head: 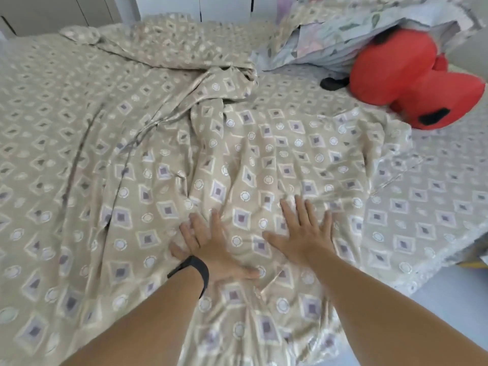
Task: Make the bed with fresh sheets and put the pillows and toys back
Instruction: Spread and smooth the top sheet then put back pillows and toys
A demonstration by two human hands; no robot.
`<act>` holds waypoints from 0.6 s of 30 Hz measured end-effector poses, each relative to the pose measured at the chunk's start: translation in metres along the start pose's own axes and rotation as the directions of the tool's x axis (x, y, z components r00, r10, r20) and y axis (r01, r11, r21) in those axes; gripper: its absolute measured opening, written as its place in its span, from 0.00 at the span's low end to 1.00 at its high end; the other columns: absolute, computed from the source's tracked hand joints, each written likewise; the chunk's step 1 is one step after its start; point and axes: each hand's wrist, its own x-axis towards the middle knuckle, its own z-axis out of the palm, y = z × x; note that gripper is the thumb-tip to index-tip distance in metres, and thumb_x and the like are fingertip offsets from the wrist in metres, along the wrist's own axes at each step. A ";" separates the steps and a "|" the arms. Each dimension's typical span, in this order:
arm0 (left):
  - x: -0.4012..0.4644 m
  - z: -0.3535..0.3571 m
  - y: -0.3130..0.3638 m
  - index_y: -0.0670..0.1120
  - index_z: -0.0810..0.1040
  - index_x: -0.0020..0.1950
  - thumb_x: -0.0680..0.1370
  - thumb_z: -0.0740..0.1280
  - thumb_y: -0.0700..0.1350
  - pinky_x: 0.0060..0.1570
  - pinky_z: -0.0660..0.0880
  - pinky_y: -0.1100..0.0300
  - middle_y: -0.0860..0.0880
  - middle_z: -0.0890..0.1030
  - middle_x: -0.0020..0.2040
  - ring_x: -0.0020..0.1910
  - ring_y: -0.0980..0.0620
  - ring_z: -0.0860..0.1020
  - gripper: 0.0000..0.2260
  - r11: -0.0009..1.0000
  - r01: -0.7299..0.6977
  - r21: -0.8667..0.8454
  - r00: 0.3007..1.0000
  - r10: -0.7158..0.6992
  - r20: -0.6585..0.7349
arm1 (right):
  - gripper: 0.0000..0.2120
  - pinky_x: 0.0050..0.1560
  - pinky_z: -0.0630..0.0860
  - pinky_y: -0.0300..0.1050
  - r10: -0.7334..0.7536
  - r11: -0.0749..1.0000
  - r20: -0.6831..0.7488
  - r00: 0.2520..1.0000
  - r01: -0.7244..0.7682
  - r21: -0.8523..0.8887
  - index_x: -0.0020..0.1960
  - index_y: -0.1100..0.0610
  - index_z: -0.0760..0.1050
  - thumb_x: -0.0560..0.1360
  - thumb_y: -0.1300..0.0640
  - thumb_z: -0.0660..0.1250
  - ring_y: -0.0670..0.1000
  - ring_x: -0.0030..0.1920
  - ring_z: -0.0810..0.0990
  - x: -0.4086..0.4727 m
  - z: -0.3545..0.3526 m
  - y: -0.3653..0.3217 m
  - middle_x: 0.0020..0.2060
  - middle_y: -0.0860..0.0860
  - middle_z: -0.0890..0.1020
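Note:
A beige sheet (264,154) with diamond and circle print lies wrinkled across the bed, bunched into a twisted ridge near the middle back. My left hand (208,247), with a black band on its wrist, presses flat on the sheet with fingers spread. My right hand (303,233) lies flat beside it, fingers spread, touching the same fabric. A red plush toy (412,80) with black patches rests at the back right, partly under a floral pillow (343,35). The paler patterned bed (435,207) shows at the right.
White cupboard doors (52,11) stand behind the bed at the back left. A pale floor (449,313) shows past the bed's front right corner, with a yellowish object (475,262) at the frame's right edge.

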 end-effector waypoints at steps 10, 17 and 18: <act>0.009 -0.026 0.021 0.60 0.11 0.61 0.45 0.72 0.79 0.66 0.31 0.27 0.46 0.09 0.60 0.67 0.35 0.17 0.76 0.986 0.165 0.029 0.966 -0.167 0.196 | 0.61 0.68 0.26 0.73 -0.086 0.996 0.433 0.897 0.078 0.037 0.71 0.42 0.16 0.58 0.11 0.45 0.56 0.69 0.15 0.050 -0.036 0.005 0.65 0.48 0.12; 0.021 -0.035 0.027 0.58 0.11 0.62 0.46 0.73 0.79 0.67 0.31 0.26 0.43 0.09 0.60 0.66 0.32 0.18 0.76 0.976 0.214 0.033 0.938 -0.215 0.271 | 0.57 0.69 0.25 0.71 -0.063 0.994 0.519 0.853 0.099 -0.042 0.70 0.44 0.15 0.63 0.14 0.45 0.60 0.71 0.17 0.060 -0.052 0.002 0.69 0.52 0.15; 0.020 -0.036 0.027 0.59 0.11 0.62 0.45 0.73 0.79 0.67 0.32 0.25 0.43 0.09 0.60 0.65 0.32 0.17 0.77 0.976 0.216 0.030 0.936 -0.216 0.277 | 0.56 0.69 0.25 0.70 -0.063 0.994 0.522 0.851 0.099 -0.041 0.69 0.43 0.15 0.63 0.14 0.45 0.61 0.72 0.18 0.059 -0.052 0.000 0.71 0.53 0.17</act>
